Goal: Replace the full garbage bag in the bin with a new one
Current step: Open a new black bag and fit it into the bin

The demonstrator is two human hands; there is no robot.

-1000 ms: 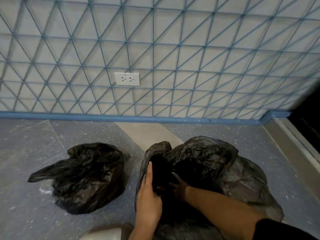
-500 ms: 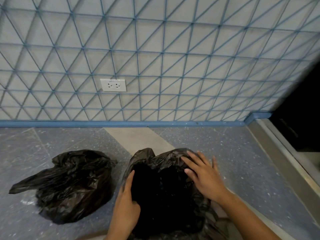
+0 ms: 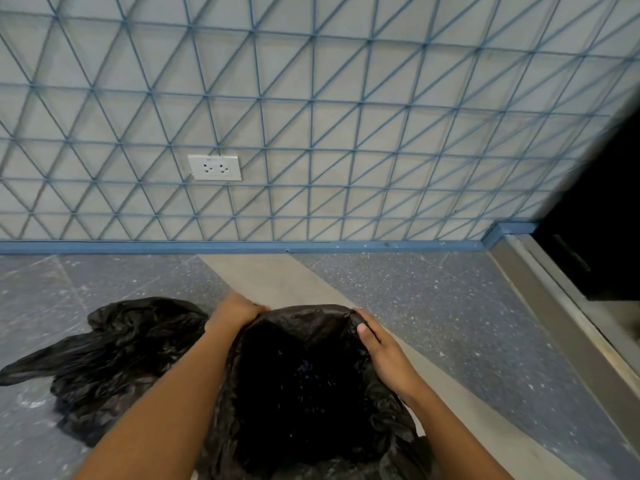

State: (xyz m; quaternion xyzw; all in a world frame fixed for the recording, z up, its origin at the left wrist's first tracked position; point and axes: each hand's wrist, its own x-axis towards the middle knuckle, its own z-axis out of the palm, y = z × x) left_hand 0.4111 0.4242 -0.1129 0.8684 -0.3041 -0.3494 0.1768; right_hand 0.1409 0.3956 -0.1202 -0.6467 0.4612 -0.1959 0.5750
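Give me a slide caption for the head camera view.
Both hands, left hand and right hand, stretch the new black bag open beside the full bag.

A white double wall socket sits on the blue-lined wall, above a blue skirting board and speckled grey floor

Perhaps building corridor: patterned wall, speckled floor, socket.

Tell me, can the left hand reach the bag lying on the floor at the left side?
Probably yes. The left hand grips the open bag's far rim, and the full bag lies just beside that forearm with nothing between them. It must first let go of the rim.
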